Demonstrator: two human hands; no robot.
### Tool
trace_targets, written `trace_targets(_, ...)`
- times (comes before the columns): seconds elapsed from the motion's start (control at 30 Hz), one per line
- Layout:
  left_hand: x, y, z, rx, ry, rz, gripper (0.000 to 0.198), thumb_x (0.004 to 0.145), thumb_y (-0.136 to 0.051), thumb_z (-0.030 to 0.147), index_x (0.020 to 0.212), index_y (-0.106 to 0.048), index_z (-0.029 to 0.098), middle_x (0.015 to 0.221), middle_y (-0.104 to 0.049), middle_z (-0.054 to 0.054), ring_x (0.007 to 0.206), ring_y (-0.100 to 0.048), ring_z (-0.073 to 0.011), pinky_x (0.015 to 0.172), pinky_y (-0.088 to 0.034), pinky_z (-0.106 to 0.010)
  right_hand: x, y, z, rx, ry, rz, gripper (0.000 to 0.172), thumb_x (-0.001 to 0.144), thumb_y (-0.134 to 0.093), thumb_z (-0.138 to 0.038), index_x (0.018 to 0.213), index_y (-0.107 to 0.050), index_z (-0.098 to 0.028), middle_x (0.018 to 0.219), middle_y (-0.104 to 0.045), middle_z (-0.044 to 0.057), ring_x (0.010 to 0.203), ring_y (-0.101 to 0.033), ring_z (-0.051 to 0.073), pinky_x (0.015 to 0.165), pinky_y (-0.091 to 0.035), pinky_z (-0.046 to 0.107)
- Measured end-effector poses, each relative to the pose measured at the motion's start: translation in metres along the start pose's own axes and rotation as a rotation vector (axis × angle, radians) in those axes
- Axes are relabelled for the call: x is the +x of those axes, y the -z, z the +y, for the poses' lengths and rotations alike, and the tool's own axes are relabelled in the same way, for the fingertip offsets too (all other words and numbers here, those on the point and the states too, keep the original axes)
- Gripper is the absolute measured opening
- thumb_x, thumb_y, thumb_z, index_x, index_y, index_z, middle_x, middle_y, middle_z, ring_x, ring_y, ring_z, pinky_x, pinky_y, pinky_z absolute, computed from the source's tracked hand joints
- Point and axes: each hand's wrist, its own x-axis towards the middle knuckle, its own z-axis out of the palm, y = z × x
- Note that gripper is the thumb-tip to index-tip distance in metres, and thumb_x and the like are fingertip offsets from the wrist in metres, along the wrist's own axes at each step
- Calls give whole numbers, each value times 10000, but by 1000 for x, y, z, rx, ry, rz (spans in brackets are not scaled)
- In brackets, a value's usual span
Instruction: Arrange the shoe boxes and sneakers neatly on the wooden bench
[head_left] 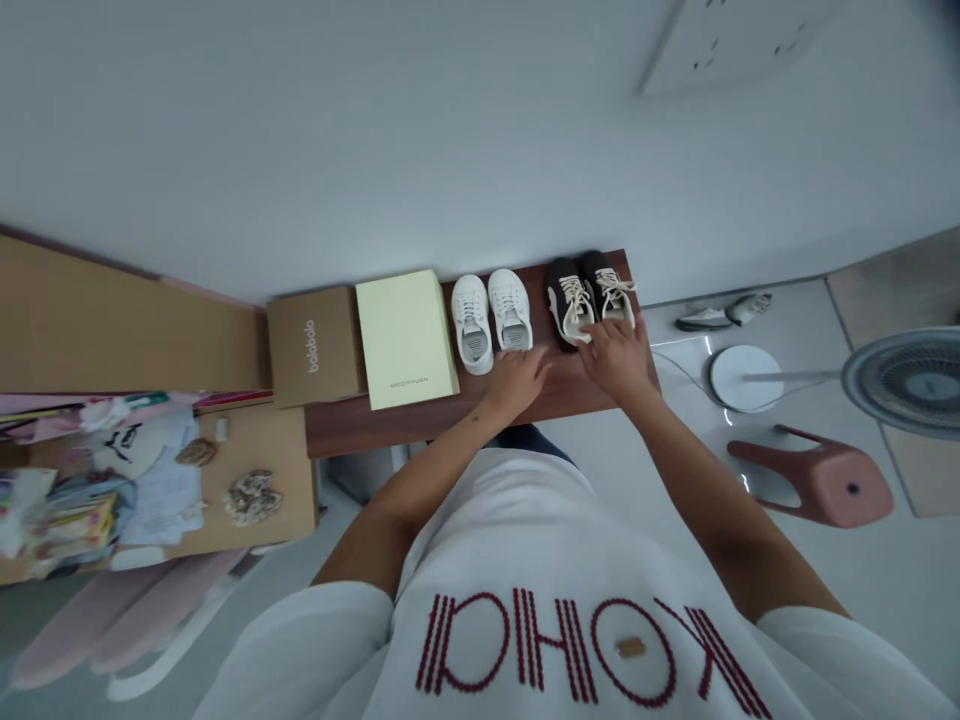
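A pair of white sneakers (491, 315) stands on a narrow brown wooden shelf (382, 425), toes to the wall. My left hand (517, 382) is at the heel of the right white sneaker, its fingers loosely apart and holding nothing. To the right stands a pair of dark sneakers (589, 295) with cream laces. My right hand (616, 358) has its fingers curled at the heels of the dark sneakers, hiding part of them.
Left of the white sneakers are a pale yellow shoebox (405, 340) and a brown box (315, 345). A cluttered table (292, 490) stands at far left. On the floor at right are more shoes (724, 312), a fan (919, 385) and a pink stool (840, 485).
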Motion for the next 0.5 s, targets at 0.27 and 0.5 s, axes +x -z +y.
trace_targets(0.27,-173,10,-99,-330,627,-129,328,1025,-521,259,1305,-680,195,1076,-807,-93,1002,-773,-234,942,-566,-348,-65,-34,-84,248,15,-365,327,1031,-492,-315,1217,-724,-179,1174,-767,146,1102,-680,297,1007,-474,414)
trace_targets(0.5,-254,40,-205,-339,1018,-59,378,966,-612,300,1318,-664,173,1364,-715,-168,1312,-661,-299,1093,-510,-423,-72,-71,-159,374,24,-776,376,984,-607,-328,1325,-704,-206,1310,-752,136,1211,-705,324,1050,-505,403)
